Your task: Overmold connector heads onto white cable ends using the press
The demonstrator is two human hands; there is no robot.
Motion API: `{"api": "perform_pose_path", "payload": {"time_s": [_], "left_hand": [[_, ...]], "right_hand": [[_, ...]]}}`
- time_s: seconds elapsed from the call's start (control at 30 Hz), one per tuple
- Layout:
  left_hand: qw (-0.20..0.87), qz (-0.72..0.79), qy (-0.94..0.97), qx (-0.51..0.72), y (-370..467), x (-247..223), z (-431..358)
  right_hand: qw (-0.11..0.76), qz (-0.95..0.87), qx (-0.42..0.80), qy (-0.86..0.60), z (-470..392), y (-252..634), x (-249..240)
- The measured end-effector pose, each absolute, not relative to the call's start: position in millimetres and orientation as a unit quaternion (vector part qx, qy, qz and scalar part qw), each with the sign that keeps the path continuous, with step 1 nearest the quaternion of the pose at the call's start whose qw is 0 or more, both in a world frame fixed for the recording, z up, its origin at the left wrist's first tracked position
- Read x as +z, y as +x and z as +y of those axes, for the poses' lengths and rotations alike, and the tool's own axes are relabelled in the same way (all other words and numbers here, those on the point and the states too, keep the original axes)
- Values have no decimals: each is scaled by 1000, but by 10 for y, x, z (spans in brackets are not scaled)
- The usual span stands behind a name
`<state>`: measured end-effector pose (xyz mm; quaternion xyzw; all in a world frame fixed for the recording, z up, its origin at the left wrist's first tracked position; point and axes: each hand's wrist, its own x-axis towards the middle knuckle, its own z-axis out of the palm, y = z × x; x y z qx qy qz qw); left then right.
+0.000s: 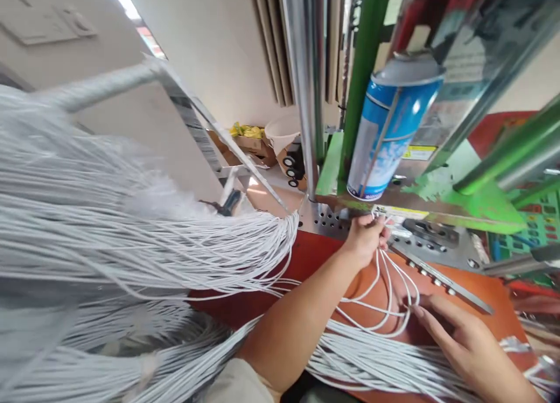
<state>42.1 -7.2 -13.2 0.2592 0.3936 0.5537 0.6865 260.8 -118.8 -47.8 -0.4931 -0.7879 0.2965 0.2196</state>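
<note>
My left hand (366,239) is closed on the ends of several thin white cables (389,280) at the metal fixture, just under the green machine's edge. From there the cables loop down over the orange-red surface. My right hand (464,339), lower right, has its thumb and index finger close together at one of these loops; whether they pinch it is hard to tell. Beneath my left forearm runs a thick bundle of white cables (376,356) toward the right. A large bunch of white cables (210,245) hangs over a wrapped bar on the left.
A blue and white spray can (394,129) stands on the green machine ledge (472,213) above my hands. A perforated metal plate (328,219) and a metal rail (446,280) border the work surface (485,286). Farther back are a white bin (283,132) and cardboard boxes (258,149).
</note>
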Motion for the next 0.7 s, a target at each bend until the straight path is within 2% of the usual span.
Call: {"api": "perform_pose_path", "payload": {"time_s": [0.23, 0.5, 0.63, 0.7], "left_hand": [[671, 399, 283, 557, 435, -190, -77], [670, 410, 285, 549, 428, -155, -76], [666, 412, 290, 550, 432, -157, -76], [663, 415, 296, 548, 435, -154, -78]], "right_hand": [[226, -771, 339, -490, -1135, 2602, -123], [271, -816, 111, -498, -743, 2622, 207], [278, -848, 47, -449, -423, 2511, 176], [258, -842, 42, -473, -237, 2442, 153]]}}
